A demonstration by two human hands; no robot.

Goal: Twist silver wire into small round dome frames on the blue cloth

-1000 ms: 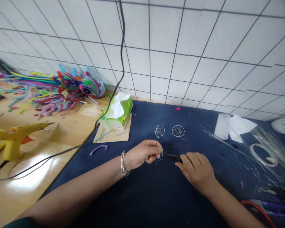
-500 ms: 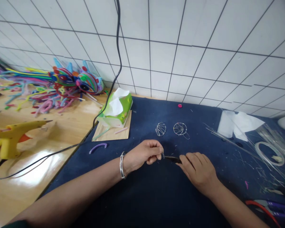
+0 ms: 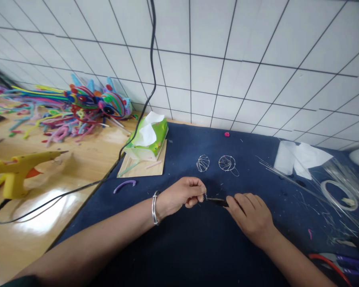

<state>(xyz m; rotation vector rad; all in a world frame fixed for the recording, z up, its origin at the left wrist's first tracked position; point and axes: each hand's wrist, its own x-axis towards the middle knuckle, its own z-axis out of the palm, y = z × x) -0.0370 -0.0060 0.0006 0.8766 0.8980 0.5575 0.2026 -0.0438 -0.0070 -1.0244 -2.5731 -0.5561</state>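
My left hand (image 3: 190, 192), a silver bangle at its wrist, pinches a small piece of thin wire (image 3: 205, 195) between thumb and fingers. From the right, my right hand (image 3: 251, 215) is closed around dark pliers (image 3: 217, 201), whose handles are mostly hidden in the palm. The tips of the pliers meet the wire right beside my left fingertips. Just beyond the hands, two round wire frames lie on the dark blue cloth: a wire dome (image 3: 202, 163) on the left and a wire ring (image 3: 227, 163) with crossing strands on the right.
A green tissue pack (image 3: 155, 137) lies on a brown board at the back left. A yellow glue gun (image 3: 20, 169) and colourful pipe cleaners (image 3: 56, 131) cover the wooden table. Loose wires (image 3: 347, 179), a white coil (image 3: 326, 191) and purple-handled tools (image 3: 347, 265) lie at right. A black cable (image 3: 152, 67) hangs down.
Both hands keep nearly the same pose, with the pliers still at the wire. The whole view has shifted very slightly.
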